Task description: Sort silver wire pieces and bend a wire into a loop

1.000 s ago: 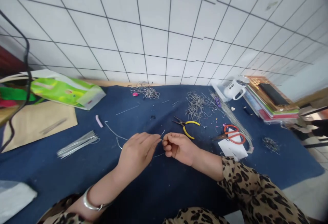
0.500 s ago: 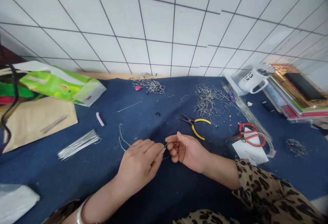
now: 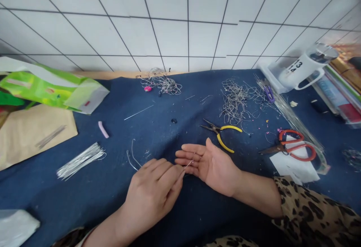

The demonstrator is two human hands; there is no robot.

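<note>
My left hand (image 3: 156, 190) is closed in a pinch on a thin wire (image 3: 188, 165), whose tip points at my other palm. Just right of it, my right hand (image 3: 210, 164) lies palm up with its fingers stretched out. A few tiny specks, perhaps beads, show on those fingers near the wire's tip; they are too small to make out well. Two bent wire ends (image 3: 132, 156) stick out beyond the left knuckles, and I cannot tell whether they join the held wire. Behind my right hand lie yellow-handled pliers (image 3: 218, 129), jaws apart.
Red-handled scissors (image 3: 293, 147) rest on white paper at the right. A wire tangle (image 3: 235, 102) and a white mug (image 3: 301, 70) stand farther back. At the left are a bundle of wires (image 3: 80, 160), a brown envelope (image 3: 22, 136) and a green bag (image 3: 50, 87) on blue cloth (image 3: 113, 198).
My right hand has opened from a loose curl near the wire to a flat, upturned palm. My left hand keeps its pinch. The view has shifted slightly.
</note>
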